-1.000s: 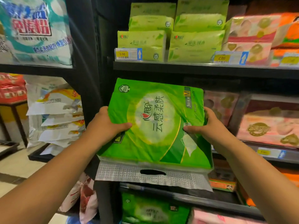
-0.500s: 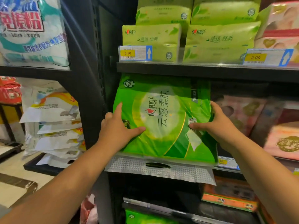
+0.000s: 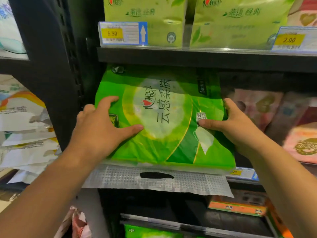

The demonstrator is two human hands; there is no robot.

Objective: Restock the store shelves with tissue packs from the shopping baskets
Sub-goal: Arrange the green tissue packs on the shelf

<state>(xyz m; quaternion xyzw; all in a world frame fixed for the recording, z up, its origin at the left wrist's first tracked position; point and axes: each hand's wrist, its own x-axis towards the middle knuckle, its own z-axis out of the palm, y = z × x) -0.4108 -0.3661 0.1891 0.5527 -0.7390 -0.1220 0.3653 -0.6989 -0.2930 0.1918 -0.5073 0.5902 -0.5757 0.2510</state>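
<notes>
A large green tissue pack stands in the left end of the middle shelf, its top tucked under the upper shelf board. Its silver-white handle flap hangs out over the shelf's front edge. My left hand lies on the pack's front left with fingers spread and straight, pressing on it. My right hand grips the pack's right edge, thumb on the front and fingers wrapped round the side. No shopping basket is in view.
Light green tissue packs fill the upper shelf behind price tags. Pink packs sit right of the green pack. A black upright borders the left. Below are another green pack and an orange box. White bags are stacked far left.
Both hands have carried the green pack up and forward into the middle shelf. My left hand has shifted from gripping the left edge to lying flat on the front.
</notes>
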